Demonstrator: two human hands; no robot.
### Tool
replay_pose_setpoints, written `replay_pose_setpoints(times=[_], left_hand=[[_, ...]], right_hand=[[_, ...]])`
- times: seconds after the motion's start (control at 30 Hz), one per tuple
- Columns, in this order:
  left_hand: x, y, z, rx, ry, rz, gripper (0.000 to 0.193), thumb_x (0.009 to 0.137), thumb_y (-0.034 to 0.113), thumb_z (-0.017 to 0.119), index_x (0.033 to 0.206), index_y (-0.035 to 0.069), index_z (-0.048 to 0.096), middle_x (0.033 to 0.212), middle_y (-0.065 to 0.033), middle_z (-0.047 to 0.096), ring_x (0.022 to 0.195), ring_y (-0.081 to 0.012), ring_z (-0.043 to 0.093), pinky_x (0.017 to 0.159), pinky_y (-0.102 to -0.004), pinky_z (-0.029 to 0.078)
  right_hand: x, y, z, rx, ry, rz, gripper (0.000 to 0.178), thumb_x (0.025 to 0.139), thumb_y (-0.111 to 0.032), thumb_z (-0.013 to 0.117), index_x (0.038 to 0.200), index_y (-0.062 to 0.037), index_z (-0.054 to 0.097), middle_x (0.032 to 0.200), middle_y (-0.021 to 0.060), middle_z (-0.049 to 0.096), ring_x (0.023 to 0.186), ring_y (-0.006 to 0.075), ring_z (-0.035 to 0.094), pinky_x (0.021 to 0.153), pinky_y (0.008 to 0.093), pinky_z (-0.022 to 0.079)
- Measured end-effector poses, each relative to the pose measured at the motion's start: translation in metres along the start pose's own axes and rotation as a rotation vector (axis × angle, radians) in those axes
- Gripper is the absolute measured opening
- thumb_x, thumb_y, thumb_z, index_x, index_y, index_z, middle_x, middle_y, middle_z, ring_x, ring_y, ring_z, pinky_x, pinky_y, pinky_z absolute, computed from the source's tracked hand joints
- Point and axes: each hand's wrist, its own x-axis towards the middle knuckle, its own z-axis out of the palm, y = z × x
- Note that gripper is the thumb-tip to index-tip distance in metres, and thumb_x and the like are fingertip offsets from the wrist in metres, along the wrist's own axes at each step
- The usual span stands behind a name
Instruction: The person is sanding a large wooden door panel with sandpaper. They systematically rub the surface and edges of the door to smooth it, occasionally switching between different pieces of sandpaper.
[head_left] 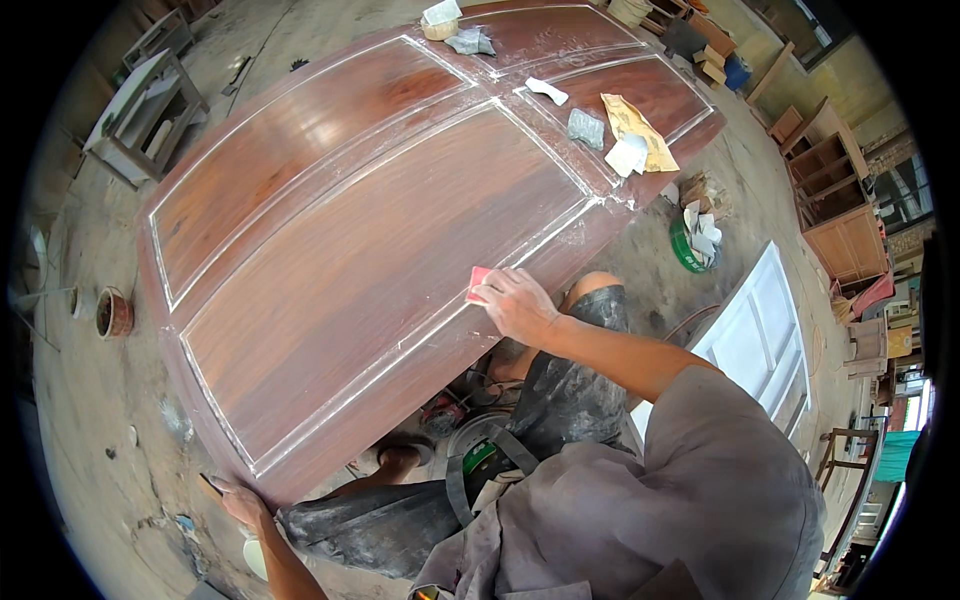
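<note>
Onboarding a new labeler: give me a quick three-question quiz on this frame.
1. True or false: the right hand presses a red sanding pad on the wooden door.
2. Where is the left hand?
A. On the near corner edge of the door
B. On the white door
C. In the clay pot
3. Fill in: the torn brown paper lies on the door's ____ end.

Key:
1. True
2. A
3. far
</note>
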Motion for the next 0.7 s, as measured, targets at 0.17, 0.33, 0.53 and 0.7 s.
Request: replay_pose_setpoints(times=[0.17,0.33,0.53,0.7], left_hand=[[-0.025,0.030,0.010,-0.141,0.187,0.108,0.087,0.106,0.065,0.023,0.120,-0.010,0.063,0.113,-0.0344,0.065,0.103,-0.0496,0.060,0.095,-0.0528,0.045],[-0.018,0.023,0.010,-0.203,0.149,0.151,0.081,0.107,0.063,0.026,0.135,-0.006,0.056,0.129,-0.0298,0.062,0.116,-0.0447,0.059,0.102,-0.0491,0.043],[0.001,-0.003,0.012,-0.134,0.179,0.026,0.089,0.106,0.065,0.027,0.116,-0.014,0.067,0.110,-0.0345,0.068,0.097,-0.0456,0.065,0.092,-0.0533,0.046],[-0.007,0.011,0.014,-0.051,0.110,-0.004,0.093,0.105,0.067,0.027,0.110,-0.017,0.068,0.099,-0.0364,0.070,0.087,-0.0493,0.064,0.090,-0.0571,0.045]], right_hand=[[-0.043,0.195,-0.063,-0.189,0.097,0.659,0.024,0.091,-0.018,0.065,0.108,-0.0010,0.066,0.108,0.0242,0.063,0.103,0.0424,0.064,0.088,0.0508,0.053],[-0.006,0.227,-0.060,-0.241,0.054,0.789,0.027,0.087,-0.022,0.068,0.105,-0.0015,0.066,0.107,0.0255,0.066,0.100,0.0447,0.066,0.086,0.0529,0.054],[0.006,0.246,-0.042,-0.128,0.000,0.821,0.023,0.087,-0.019,0.065,0.101,-0.0019,0.069,0.102,0.0240,0.069,0.095,0.0455,0.068,0.086,0.0532,0.055],[0.061,0.295,-0.028,-0.131,-0.023,0.864,0.020,0.085,-0.015,0.061,0.094,-0.0008,0.071,0.091,0.0271,0.071,0.092,0.0455,0.070,0.084,0.0539,0.055]])
